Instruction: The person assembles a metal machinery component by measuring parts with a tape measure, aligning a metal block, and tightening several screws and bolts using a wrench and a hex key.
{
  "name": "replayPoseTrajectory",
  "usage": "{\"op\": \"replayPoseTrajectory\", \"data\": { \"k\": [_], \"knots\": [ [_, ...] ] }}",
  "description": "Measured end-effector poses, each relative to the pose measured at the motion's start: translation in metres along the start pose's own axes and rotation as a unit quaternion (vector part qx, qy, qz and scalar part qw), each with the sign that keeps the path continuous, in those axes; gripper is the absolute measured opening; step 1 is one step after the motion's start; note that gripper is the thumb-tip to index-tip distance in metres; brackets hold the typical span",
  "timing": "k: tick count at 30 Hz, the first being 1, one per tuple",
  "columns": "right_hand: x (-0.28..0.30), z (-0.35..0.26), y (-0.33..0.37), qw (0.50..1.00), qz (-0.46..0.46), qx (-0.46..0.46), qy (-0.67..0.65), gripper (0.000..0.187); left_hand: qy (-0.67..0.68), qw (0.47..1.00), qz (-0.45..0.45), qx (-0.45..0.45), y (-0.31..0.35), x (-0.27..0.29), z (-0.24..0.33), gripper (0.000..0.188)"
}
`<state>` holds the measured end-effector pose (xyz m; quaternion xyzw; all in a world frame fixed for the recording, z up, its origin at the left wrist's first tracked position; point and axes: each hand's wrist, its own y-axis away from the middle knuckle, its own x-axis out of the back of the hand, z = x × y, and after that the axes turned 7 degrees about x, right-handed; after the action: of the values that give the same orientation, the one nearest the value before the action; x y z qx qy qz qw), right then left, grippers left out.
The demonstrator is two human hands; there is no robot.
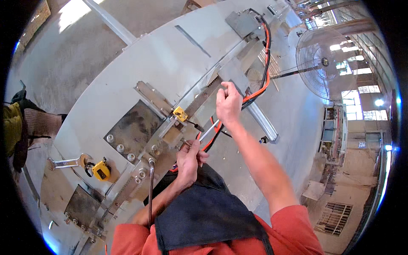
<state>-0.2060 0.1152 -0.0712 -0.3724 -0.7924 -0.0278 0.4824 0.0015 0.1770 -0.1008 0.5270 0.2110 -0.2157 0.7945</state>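
Note:
My right hand [229, 105] is closed around the upper end of a slim silver metal rod [209, 131], which slants down toward my left hand; any handle is hidden in the fist. Lower down, my left hand [189, 160] pinches its fingers together at the machine's edge, by the rod's lower end. What sits between those fingers is hidden. Just above them, a small yellow block [180, 114] with a black lead rests on the grey machine bed [157, 59]. A long bent hex key [151, 182] stands beside my left forearm, its top at a bolt.
An open-ended wrench [68, 163] and a yellow tape measure [101, 170] lie on the bed at left. Orange and black cables [267, 63] loop down past my right hand. A large caged fan [325, 61] stands at right. Part of another person's clothing [13, 127] shows at far left.

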Motion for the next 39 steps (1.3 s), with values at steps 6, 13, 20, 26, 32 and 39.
{"op": "replayPoseTrajectory", "data": {
  "k": [6, 13, 20, 26, 32, 39],
  "knots": [
    [0.009, 0.001, 0.005, 0.999, 0.008, 0.012, -0.045, 0.022, 0.045, 0.998, -0.018, -0.044, -0.008, 0.004, -0.009, 0.022],
    [0.044, -0.032, 0.059, 0.884, -0.046, -0.216, -0.411, 0.024, 0.078, 0.995, -0.025, -0.063, -0.007, 0.017, -0.019, 0.025],
    [0.099, -0.037, 0.076, 0.897, -0.159, -0.123, -0.393, 0.033, 0.098, 0.991, -0.068, -0.059, 0.006, 0.012, -0.040, 0.026],
    [0.103, -0.082, 0.143, 0.937, -0.190, 0.156, -0.249, 0.023, 0.098, 0.990, -0.053, -0.090, 0.011, 0.048, -0.028, 0.032],
    [0.102, -0.098, 0.148, 0.928, -0.186, 0.199, -0.253, 0.020, 0.086, 0.990, -0.060, -0.092, 0.013, 0.048, -0.024, 0.035],
    [0.105, -0.114, 0.144, 0.906, -0.231, 0.286, -0.209, 0.019, 0.099, 0.987, -0.077, -0.100, 0.007, 0.047, -0.022, 0.038]
  ]
}}
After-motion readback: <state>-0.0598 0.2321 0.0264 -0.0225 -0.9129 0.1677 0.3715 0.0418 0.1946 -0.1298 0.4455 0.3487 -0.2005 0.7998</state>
